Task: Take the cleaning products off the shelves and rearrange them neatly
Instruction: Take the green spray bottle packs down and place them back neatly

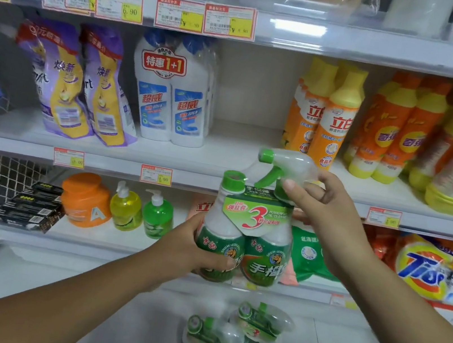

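Stocked shop shelves (236, 155) behind; left hand (193, 244) grips green twin-pack (251, 234) low, right hand (325, 213) pinches its sprayer (289, 160)

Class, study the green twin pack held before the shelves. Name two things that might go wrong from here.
1. The right hand pinches the twin pack beside its spray trigger; a squeeze might fire cleaner.
2. If it slips from the left hand, it could strike the two packs lying below.

Single head-worn wide-angle view; faces forward, slightly down; close to shelves (238, 143); no second view.
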`<move>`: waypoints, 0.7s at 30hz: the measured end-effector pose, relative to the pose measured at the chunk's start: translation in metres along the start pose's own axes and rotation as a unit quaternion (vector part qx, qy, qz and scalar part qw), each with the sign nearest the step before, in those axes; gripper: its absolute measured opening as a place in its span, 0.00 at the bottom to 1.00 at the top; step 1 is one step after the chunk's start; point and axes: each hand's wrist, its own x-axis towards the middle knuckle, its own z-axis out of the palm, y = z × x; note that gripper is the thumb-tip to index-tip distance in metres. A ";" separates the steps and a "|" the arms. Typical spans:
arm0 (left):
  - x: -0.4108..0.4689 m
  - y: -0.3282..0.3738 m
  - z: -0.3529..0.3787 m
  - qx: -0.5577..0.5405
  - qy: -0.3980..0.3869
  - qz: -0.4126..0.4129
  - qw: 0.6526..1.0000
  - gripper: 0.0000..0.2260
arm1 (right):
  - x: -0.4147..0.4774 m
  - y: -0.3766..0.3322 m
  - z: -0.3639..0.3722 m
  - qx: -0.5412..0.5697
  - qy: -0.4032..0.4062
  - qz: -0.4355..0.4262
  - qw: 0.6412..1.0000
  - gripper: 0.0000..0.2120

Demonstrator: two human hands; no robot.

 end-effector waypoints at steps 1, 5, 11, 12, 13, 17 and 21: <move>0.003 0.002 -0.003 -0.003 0.003 -0.001 1.000 0.32 | 0.003 0.001 -0.002 -0.027 -0.044 0.019 0.998 0.38; 0.016 0.016 -0.016 0.000 0.007 0.022 1.000 0.37 | 0.006 0.018 -0.006 -0.187 -0.195 0.084 0.959 0.41; 0.050 0.059 -0.036 0.074 0.033 0.120 0.989 0.35 | 0.043 0.010 0.001 -0.201 -0.092 -0.026 0.975 0.39; 0.061 0.068 -0.041 0.094 0.044 0.140 0.985 0.36 | 0.056 0.007 0.002 -0.198 -0.078 -0.042 0.976 0.40; 0.072 0.077 -0.047 0.117 0.055 0.152 0.980 0.38 | 0.068 0.004 0.005 -0.197 -0.067 -0.064 0.976 0.40; 0.117 0.099 -0.066 0.164 0.080 0.164 0.969 0.36 | 0.119 0.006 0.013 -0.176 -0.043 -0.101 0.978 0.40; 0.162 0.090 -0.081 0.137 0.096 0.143 0.976 0.39 | 0.155 0.034 0.024 -0.154 -0.016 -0.086 0.984 0.38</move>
